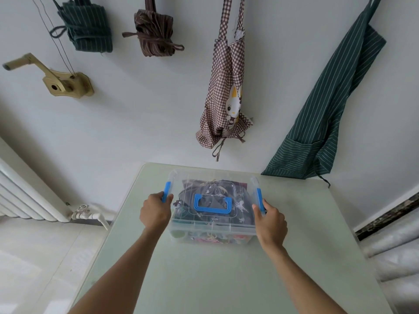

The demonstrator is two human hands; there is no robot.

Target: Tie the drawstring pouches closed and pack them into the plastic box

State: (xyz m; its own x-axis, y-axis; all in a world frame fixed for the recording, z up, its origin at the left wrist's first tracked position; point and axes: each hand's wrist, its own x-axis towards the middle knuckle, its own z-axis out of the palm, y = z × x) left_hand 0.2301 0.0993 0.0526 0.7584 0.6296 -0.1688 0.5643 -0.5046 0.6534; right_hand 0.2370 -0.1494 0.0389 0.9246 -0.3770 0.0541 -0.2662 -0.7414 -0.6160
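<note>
Clear lidded plastic box point(213, 225), cloth pouches point(204, 196) inside: light, rigid | left hand point(155, 211), right hand point(271, 219) grip blue side latches point(167, 190), seemingly clamped.

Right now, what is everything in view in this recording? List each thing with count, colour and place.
plastic box: 1, clear, lid on, blue handle and side clips, on the table
drawstring pouches: several, grey and mixed colours, packed inside the box
table: 1, pale green, centre
checked apron: 1, brown-white, hanging on the wall
striped apron: 1, dark green, hanging at right
rolled bundles: 2, green and brown, high on the wall
crank: 1, brass, on the wall at left
radiator: 1, white, left
left hand: grips the left clip
right hand: grips the right clip
</note>
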